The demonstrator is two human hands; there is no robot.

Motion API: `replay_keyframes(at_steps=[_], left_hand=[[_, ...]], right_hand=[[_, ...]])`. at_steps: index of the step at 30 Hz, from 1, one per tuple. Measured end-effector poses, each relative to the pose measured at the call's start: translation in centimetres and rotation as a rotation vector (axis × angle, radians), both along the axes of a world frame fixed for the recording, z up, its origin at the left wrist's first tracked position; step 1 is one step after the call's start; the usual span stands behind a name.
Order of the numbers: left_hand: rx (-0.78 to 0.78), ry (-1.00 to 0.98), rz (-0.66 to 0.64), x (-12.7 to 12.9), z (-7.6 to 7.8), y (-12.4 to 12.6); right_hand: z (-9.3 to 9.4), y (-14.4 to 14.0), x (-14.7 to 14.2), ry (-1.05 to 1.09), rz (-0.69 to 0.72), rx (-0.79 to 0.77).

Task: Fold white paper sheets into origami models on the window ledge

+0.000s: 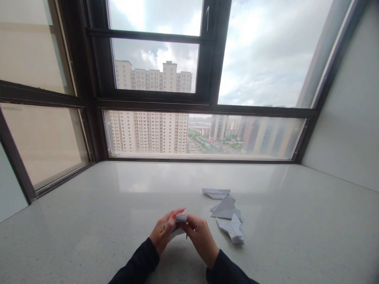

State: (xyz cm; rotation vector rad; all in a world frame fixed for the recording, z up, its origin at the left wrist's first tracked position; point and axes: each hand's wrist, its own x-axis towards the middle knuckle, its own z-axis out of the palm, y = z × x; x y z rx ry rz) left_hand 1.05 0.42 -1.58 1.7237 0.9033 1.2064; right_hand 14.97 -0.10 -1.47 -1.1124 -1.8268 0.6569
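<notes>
Your left hand (162,233) and your right hand (199,236) are both pinched onto a small folded piece of white paper (179,221), held between them just above the pale speckled counter (89,221). The fingers of your left hand curl over the paper's top edge from the left, the red-painted nails showing, while your right hand's fingers close on it from the right, so the paper is clamped narrowly on both sides and only a little of it shows between your fingertips and below them. Dark sleeves (139,262) cover both your wrists. Just to the right of your right hand, apart from it, lies a small cluster of folded white paper shapes (230,221) on the counter, some overlapping each other; one more flat folded piece (216,193) sits a little farther back, near the cluster. Beyond the counter stands a dark-framed window (207,106) showing tall apartment blocks (151,132) and a cloudy sky, and a plain grey wall (349,118) meets the counter on your right.
</notes>
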Motion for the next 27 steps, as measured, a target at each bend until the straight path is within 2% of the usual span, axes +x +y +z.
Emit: replay_keyframes(at_steps=[4, 11, 15, 19, 22, 25, 27], left_hand=[[-0.102, -0.038, -0.043, 0.2, -0.8, 0.6], [-0.029, -0.092, 0.034, -0.1, 0.9, -0.7], [0.063, 0.005, 0.120, -0.3, 1.0, -0.7], [0.043, 0.125, 0.061, -0.7, 0.7, -0.1], [0.043, 0.168, 0.020, -1.1, 0.7, 0.2], [0.060, 0.184, 0.015, -1.2, 0.7, 0.1], [0.048, 0.113, 0.043, -1.1, 0.6, 0.0]], right_hand=[[-0.3, 0.4, 0.0, 0.033, 0.035, -0.164], [-0.4, 0.3, 0.2, 0.032, -0.074, -0.065], [-0.1, 0.2, 0.3, 0.016, -0.101, -0.022], [-0.4, 0.4, 0.1, -0.031, -0.060, -0.098], [-0.5, 0.4, 0.1, -0.061, -0.101, -0.044], [-0.3, 0.3, 0.1, -0.007, -0.119, -0.004], [-0.1, 0.2, 0.2, 0.079, -0.092, -0.019]])
